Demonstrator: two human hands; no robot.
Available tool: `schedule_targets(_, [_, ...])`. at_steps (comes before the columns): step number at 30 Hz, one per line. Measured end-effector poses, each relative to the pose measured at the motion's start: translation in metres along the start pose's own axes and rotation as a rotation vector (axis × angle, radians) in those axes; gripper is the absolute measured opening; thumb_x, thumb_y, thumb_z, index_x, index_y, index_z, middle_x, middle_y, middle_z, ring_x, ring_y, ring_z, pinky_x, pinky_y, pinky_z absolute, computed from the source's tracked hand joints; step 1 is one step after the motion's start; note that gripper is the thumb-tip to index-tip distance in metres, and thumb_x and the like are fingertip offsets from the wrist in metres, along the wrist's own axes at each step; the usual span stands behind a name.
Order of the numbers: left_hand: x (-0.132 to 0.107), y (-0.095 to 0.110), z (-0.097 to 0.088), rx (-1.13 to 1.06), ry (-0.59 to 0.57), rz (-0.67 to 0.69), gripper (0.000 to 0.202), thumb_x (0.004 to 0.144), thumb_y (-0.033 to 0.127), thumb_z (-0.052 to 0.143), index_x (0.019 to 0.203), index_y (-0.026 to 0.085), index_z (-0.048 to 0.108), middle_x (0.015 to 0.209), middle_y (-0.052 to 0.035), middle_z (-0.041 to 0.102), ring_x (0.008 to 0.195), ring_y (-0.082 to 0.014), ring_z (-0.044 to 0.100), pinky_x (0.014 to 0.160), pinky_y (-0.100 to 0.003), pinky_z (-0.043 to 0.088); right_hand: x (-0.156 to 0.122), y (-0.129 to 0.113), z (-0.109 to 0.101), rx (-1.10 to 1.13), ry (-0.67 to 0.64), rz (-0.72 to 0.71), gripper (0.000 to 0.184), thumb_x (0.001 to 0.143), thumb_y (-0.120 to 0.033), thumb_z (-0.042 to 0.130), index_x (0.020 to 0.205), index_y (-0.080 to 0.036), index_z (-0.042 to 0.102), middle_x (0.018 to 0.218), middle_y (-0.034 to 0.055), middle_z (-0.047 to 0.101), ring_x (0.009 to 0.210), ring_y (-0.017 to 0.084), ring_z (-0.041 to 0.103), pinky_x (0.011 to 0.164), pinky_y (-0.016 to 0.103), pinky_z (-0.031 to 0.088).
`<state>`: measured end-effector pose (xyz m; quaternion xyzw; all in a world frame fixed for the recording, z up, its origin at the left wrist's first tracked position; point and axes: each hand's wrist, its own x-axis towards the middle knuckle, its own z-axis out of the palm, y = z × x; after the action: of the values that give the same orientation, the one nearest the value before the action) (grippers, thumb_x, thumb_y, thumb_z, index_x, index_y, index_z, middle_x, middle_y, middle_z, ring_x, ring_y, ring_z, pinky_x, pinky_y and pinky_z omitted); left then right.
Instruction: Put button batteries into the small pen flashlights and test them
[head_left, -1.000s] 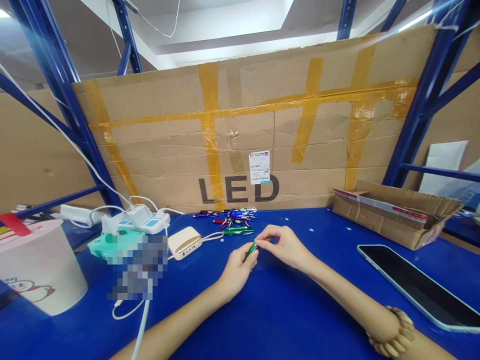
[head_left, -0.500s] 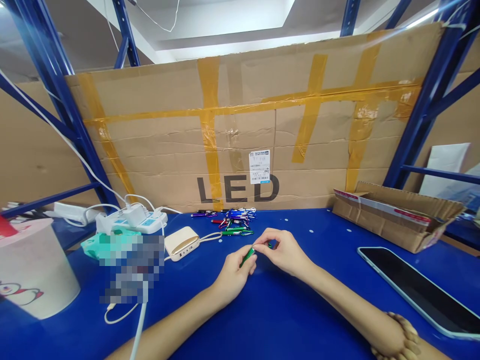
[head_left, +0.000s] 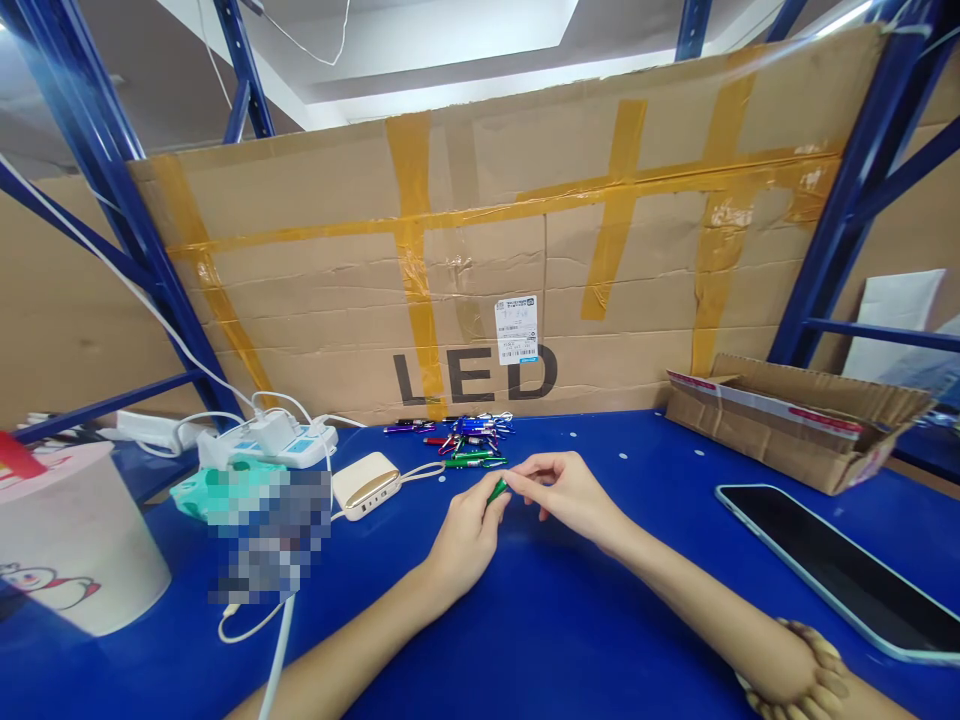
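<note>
My left hand [head_left: 463,535] is closed around a short green metallic pen barrel [head_left: 497,490], whose upper end shows between thumb and forefinger. My right hand [head_left: 568,497] meets it from the right, with thumb and forefinger pinched at that end. Whatever the right fingers hold is hidden. Just beyond my hands lie green pens [head_left: 474,462] with metal clips. Behind them is a pile of blue, red, purple and black pens [head_left: 476,430].
A cream power bank [head_left: 366,486] with a strap sits left of the pens, near a white power strip [head_left: 285,443] and cables. A white cup [head_left: 82,545] stands at far left. On the right are a phone [head_left: 832,565] and an open cardboard box [head_left: 780,425].
My left hand has rolled over the green barrel, so less of it shows. The green bit seen by my right fingers before is now out of sight. The view has shifted slightly.
</note>
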<state>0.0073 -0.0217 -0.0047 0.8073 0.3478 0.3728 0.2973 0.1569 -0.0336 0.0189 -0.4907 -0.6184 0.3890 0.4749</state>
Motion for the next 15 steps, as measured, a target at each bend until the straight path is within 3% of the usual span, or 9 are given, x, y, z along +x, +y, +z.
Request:
schedule_targets(7, [0.002, -0.004, 0.006, -0.117, 0.037, -0.095, 0.031, 0.085, 0.039, 0.036, 0.098, 0.016, 0.052, 0.061, 0.0025, 0.045, 0.057, -0.0106, 0.041, 0.056, -0.022, 0.033, 0.002, 0.003, 0.004, -0.050, -0.043, -0.086, 0.035, 0.072, -0.046, 0.055, 0.084, -0.014, 0.065, 0.072, 0.0045, 0.064, 0.053, 0.010, 0.053, 0.037, 0.017, 0.041])
schedule_targets(10, [0.003, -0.007, 0.005, -0.180, 0.073, -0.138, 0.029, 0.084, 0.040, 0.037, 0.093, 0.017, 0.052, 0.062, 0.0026, 0.045, 0.060, -0.0108, 0.042, 0.059, -0.022, 0.033, 0.005, 0.005, -0.003, -0.139, 0.004, -0.077, 0.037, 0.077, -0.046, 0.049, 0.090, -0.015, 0.064, 0.075, 0.0045, 0.065, 0.052, 0.010, 0.054, 0.039, 0.019, 0.041])
schedule_targets(15, [0.007, -0.012, 0.003, -0.244, 0.151, -0.222, 0.031, 0.084, 0.045, 0.035, 0.084, 0.018, 0.049, 0.064, 0.0026, 0.044, 0.060, -0.0100, 0.040, 0.057, -0.021, 0.031, 0.011, 0.013, -0.024, -0.703, 0.176, -0.125, 0.019, 0.074, -0.036, 0.056, 0.081, -0.023, 0.068, 0.084, 0.0018, 0.066, 0.065, 0.014, 0.059, 0.056, 0.026, 0.045])
